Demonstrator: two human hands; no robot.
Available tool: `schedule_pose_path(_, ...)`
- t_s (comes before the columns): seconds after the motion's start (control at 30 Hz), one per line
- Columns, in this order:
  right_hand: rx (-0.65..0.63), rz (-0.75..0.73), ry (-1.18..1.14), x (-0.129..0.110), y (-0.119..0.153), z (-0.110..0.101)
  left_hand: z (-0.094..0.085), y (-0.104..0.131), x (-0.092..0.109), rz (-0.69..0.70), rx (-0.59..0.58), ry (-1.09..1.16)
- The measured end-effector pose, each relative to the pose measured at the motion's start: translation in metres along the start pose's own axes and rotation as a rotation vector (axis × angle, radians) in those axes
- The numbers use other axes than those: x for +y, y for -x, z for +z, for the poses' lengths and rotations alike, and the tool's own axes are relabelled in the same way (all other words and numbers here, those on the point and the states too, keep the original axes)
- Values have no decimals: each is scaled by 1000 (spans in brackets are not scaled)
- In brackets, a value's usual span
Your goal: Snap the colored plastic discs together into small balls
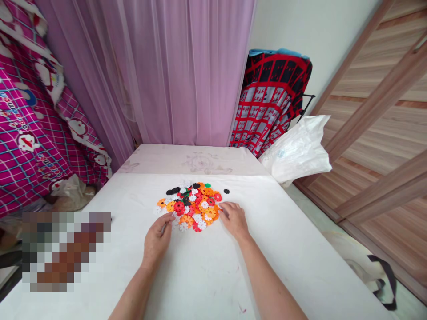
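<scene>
A pile of notched, flower-shaped plastic discs (179, 207) in red, orange, white, black and green lies on the white table. My left hand (158, 238) is at the near left edge of the pile, its fingers curved towards some white discs, with a gap between thumb and fingers. On the right side, my right hand (235, 220) reaches to the pile's edge, fingers loosely stretched and thumb apart, close to the orange discs. I make out no disc gripped in either hand. One black disc (226, 191) lies by itself beyond my right hand.
The table (207, 275) has a white cover with a floral strip (200, 161) at its far end. A white plastic bag (296, 151) stands by the right edge. Purple curtains (187, 71) hang behind, a pink patterned cloth (36, 115) at left. A blurred patch (66, 251) covers the left side.
</scene>
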State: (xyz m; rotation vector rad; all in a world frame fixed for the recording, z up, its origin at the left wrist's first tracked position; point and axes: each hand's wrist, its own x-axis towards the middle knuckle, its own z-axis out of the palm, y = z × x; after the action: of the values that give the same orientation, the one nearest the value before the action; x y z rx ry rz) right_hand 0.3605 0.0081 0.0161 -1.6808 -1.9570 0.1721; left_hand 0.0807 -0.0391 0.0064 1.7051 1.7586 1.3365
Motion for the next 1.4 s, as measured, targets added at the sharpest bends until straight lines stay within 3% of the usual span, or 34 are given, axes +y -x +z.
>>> schedule_pose_path(0.13,-48,-72,-150,-3,5,-1,1,0,2,-4,10,6)
schedule_pose_path(0.23,16,-106,-263,-5,14,3,0,0,4,-7,7,4)
schedule_pose_path(0.33,159,-18,-314,-7,20,6,-1,0,6,-10,0,0)
schedule_pose_path(0.43,222,121,-312,-9,21,6,-2,0,6,-10,1,6)
schedule_pose_path(0.67,148,105,-90,-13,21,3,-1,1,4,-8,-3,16)
schedule_pose_path(0.87,179,84,10,-10,23,-3,-1,1,4,-8,-6,17)
schedule_pose_path(1.03,137,-7,-44,-2,32,-8,0,1,6,-18,-8,15)
schedule_pose_path(1.17,129,30,-74,5,35,-9,-1,1,7,-7,6,12)
schedule_pose_path(1.4,-77,-5,95,-5,30,-15,0,2,4,4,-15,-4)
